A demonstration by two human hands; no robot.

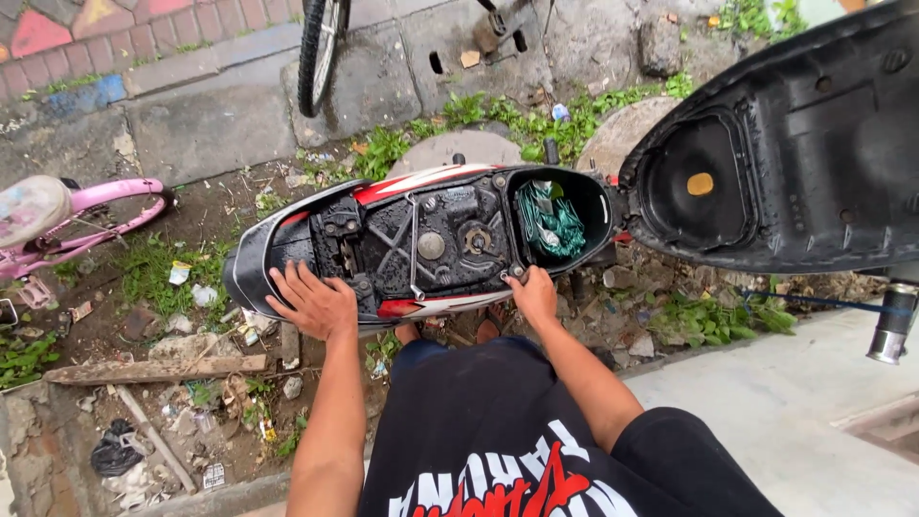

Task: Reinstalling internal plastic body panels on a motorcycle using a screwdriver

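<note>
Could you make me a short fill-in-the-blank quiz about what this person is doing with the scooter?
1. The scooter's seat is swung ____.
2. The green cloth lies in the ____ compartment.
3. The left hand rests flat on the scooter's ____ end.
4. The small bicycle at the left is ____.

Missing words: open; storage; rear; pink

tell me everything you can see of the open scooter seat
The seat is swung up and open at the scooter's right end, showing its black underside. It looks like hard moulded plastic, dull and dusty, with ribs, a raised rim around a sunken oval panel, and a small yellow-orange patch in that panel. It stands tilted over the ground, joined near the storage tub holding green cloth. Neither the left hand nor the right hand touches it; both rest on the scooter body.
</note>
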